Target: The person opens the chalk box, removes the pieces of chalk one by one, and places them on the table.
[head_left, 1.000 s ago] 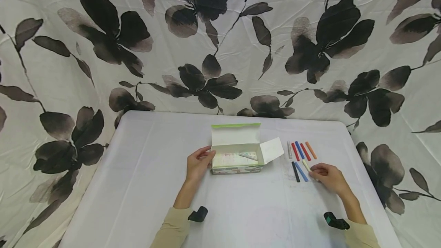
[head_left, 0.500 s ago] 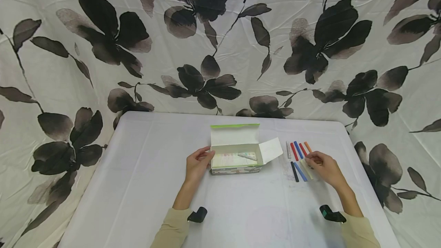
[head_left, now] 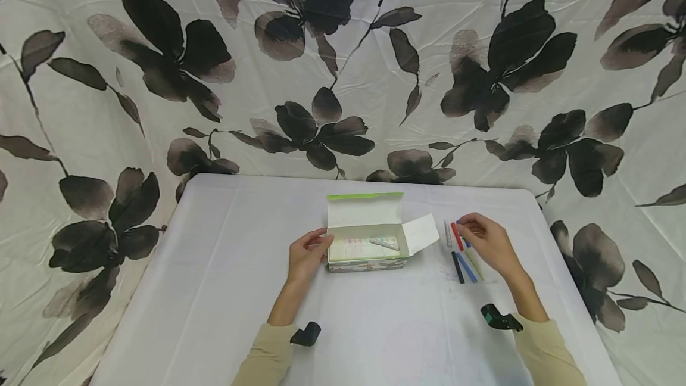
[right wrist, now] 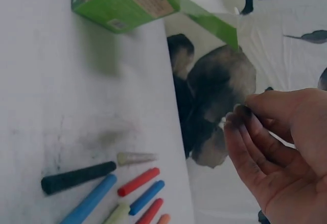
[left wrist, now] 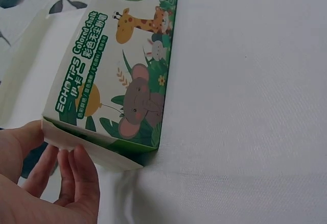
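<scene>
An open cardboard chalk box (head_left: 339,265), printed with animals, stands on the table with its lid up. My left hand (head_left: 308,261) pinches its left side flap (left wrist: 94,150) between thumb and fingers. Inside lies a grey-white chalk stick (head_left: 384,244) over a pale patterned layer. To the right, my right hand (head_left: 486,244) hovers over the back row of chalks with bent fingers and nothing in them. Chalks by it are grey-white (head_left: 448,234), red (head_left: 457,236), black (head_left: 458,267), light blue (head_left: 467,267) and pale yellow (head_left: 476,265). The right wrist view also shows dark blue (right wrist: 146,197) and orange (right wrist: 164,219).
A white cloth covers the table (head_left: 241,255); its back edge meets a floral curtain (head_left: 300,64). The box's right flap (head_left: 421,233) sticks out toward the chalks. Faint chalk smudges (right wrist: 61,132) mark the cloth.
My right hand has let go of the pale yellow chalk, which lies on the table beside the light blue one, and has moved back and left over the back row. The left hand stays put.
</scene>
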`<state>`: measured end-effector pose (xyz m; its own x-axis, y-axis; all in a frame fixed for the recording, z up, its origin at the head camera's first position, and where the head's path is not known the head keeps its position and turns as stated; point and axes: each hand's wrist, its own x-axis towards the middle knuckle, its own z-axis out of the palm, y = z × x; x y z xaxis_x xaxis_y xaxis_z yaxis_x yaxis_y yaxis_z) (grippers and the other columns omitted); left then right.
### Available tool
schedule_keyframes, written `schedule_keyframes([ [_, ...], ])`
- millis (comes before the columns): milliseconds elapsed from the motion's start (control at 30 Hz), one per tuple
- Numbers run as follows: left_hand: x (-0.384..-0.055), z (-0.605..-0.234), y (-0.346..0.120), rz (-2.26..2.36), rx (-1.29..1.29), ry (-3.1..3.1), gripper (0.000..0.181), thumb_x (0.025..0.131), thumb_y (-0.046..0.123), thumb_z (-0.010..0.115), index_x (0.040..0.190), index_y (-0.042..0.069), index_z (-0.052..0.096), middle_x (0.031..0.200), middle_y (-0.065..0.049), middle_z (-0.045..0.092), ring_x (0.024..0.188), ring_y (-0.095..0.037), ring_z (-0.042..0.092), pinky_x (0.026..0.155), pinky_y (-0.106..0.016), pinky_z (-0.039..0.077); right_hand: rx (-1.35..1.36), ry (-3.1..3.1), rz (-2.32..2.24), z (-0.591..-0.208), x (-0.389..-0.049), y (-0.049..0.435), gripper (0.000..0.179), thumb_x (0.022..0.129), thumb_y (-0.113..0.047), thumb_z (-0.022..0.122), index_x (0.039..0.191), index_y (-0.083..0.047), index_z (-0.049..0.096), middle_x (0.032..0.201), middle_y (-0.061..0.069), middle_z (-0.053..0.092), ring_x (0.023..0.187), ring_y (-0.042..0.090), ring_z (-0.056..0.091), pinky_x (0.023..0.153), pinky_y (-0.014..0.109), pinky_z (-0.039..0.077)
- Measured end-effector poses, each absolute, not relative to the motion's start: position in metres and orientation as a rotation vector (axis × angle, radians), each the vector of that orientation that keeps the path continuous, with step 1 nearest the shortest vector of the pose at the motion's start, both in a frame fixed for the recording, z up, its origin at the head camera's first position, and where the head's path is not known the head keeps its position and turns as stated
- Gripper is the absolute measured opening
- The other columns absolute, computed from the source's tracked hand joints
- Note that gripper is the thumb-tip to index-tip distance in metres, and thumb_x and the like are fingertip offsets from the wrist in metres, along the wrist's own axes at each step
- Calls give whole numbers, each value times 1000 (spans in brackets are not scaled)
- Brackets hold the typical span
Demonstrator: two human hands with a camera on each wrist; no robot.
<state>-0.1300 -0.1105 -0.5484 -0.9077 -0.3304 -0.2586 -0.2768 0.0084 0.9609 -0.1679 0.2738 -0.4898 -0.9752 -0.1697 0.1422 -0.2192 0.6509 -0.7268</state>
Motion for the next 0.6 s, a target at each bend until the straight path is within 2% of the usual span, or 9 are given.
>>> schedule_keyframes([
  [200,-130,-547,-111,-2084,666,-2219,34,92,19,80,123,7,74,101,-9,67,78,-13,59,61,-18,52,370,-2745,1301,-475,-176,246,21,102,-14,65,113,4,68,102,16,71,94,27,68,81,9,49],
  [400,-130,-545,-111,-2073,673,-2229,35,92,20,80,123,7,73,103,-9,66,78,-13,58,61,-18,52,447,-2704,1394,-468,-185,218,19,102,-11,66,113,4,69,103,17,71,94,28,69,84,23,57],
  [600,-129,-544,-109,-2071,666,-2228,36,92,20,79,125,4,72,102,-9,66,77,-11,58,61,-18,52,546,-2719,1411,-472,-188,190,14,99,-8,69,110,1,71,100,12,73,93,25,69,85,34,59],
])
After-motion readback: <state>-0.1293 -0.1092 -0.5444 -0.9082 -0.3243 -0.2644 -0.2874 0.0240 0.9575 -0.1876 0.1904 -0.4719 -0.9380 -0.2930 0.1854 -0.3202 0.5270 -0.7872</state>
